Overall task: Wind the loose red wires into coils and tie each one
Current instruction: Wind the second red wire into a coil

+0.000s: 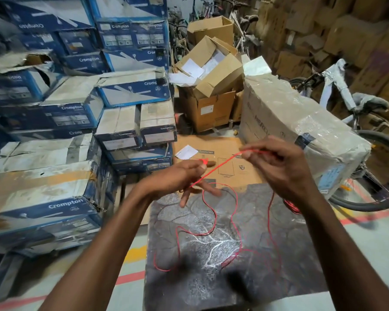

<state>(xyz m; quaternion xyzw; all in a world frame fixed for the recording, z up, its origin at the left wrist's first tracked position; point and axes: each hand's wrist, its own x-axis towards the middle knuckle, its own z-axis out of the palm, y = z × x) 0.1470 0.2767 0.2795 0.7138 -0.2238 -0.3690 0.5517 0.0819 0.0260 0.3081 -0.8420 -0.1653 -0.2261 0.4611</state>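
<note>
Storeroom, blue boxes [54, 97] stacked at upper left, bicycle [346, 104] at right. Dark counter [189, 288] at lower centre. Red wire [218, 168] taut at mid-frame, pinched by left hand [177, 176] and right hand [279, 167], rest trailing in loose loops over counter. Wound coil [291, 205] at counter's right edge.

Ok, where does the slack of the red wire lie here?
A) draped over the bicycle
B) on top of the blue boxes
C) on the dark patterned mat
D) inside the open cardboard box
C: the red wire runs between the left hand and the right hand, and its slack loops across the dark patterned mat below them.
</note>
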